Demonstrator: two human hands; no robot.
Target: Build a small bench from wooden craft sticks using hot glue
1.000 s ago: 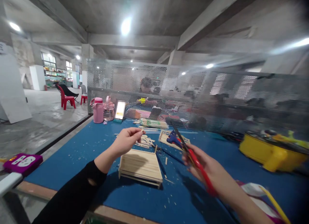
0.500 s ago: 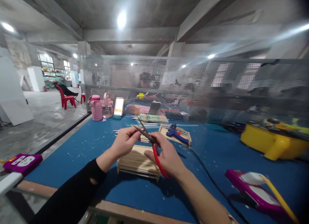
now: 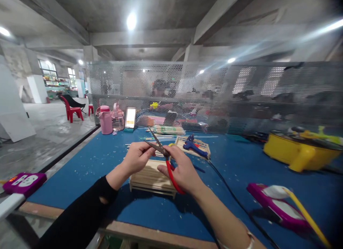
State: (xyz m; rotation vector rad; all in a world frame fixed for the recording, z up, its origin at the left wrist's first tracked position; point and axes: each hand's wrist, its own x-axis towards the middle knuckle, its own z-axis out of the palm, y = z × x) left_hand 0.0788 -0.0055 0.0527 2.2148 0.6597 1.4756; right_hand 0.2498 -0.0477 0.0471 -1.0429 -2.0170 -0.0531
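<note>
My right hand (image 3: 184,172) grips a pair of scissors (image 3: 172,176) with red handles, their dark blades parted and pointing away to the upper left. Close to the blades, my left hand (image 3: 138,156) is closed in a pinch; what its fingertips hold is too small to make out. Below both hands a small slatted piece built of wooden sticks (image 3: 151,179) stands on the blue tabletop (image 3: 91,170). Loose short sticks (image 3: 159,153) lie behind it, partly covered by the hands and blades.
A blue glue gun (image 3: 195,147) rests on a stick frame (image 3: 207,151), its black cord running right. Behind are bundled sticks (image 3: 168,130), a pink jug (image 3: 105,121) and a lit phone (image 3: 130,116) before a perforated screen. Yellow pot (image 3: 302,154) and purple power strip (image 3: 278,206) stand right.
The view has shifted slightly, so things on the table sit a little further left. Both hands keep nearly the same pose, and the scissor blades remain parted.
</note>
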